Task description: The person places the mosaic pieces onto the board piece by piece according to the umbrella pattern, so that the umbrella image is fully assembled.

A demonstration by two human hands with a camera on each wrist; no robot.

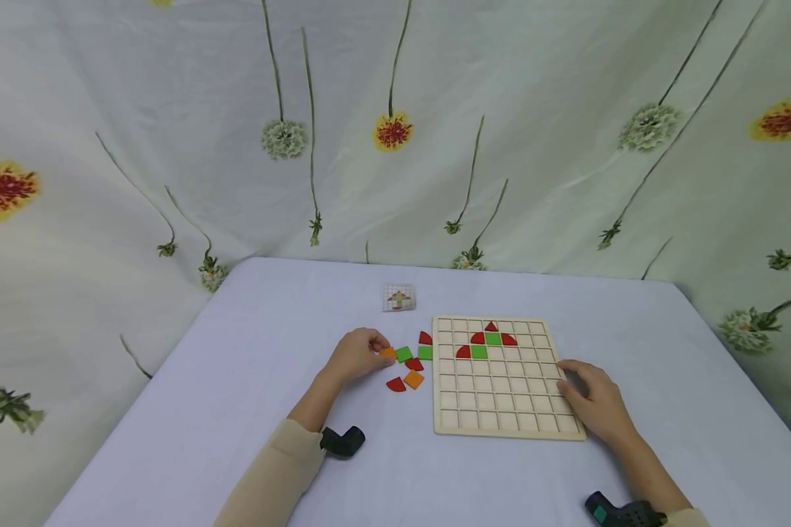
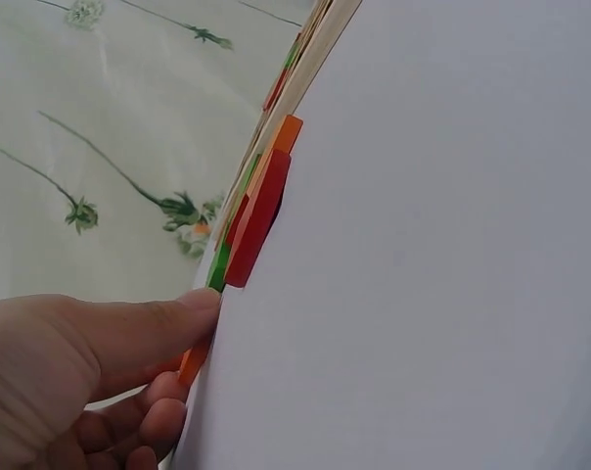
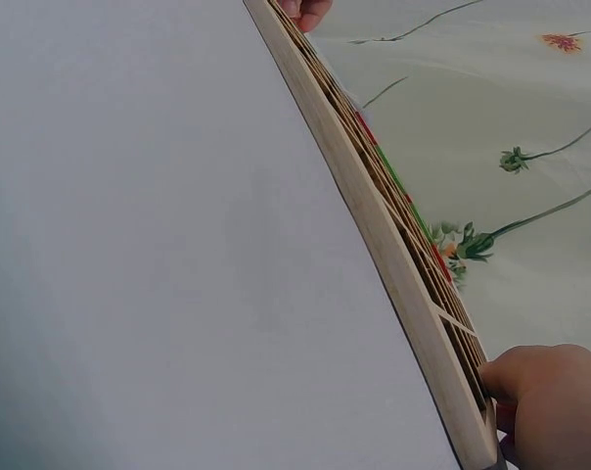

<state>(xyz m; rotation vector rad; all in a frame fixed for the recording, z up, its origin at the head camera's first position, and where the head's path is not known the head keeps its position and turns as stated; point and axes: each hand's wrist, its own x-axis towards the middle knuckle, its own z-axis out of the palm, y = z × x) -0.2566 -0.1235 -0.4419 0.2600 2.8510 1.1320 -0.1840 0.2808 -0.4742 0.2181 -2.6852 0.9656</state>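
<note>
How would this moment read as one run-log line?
left hand: pinches orange piece; right hand: touches grid board at right edge; on board: red and green pieces; picture card: on table

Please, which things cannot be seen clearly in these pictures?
Head view: held orange piece, partly hidden by the left hand.
Head view: fine details on the small card, too small.
Left wrist view: board, cut off by the top edge.
Right wrist view: right hand, cut off by the right edge.
</note>
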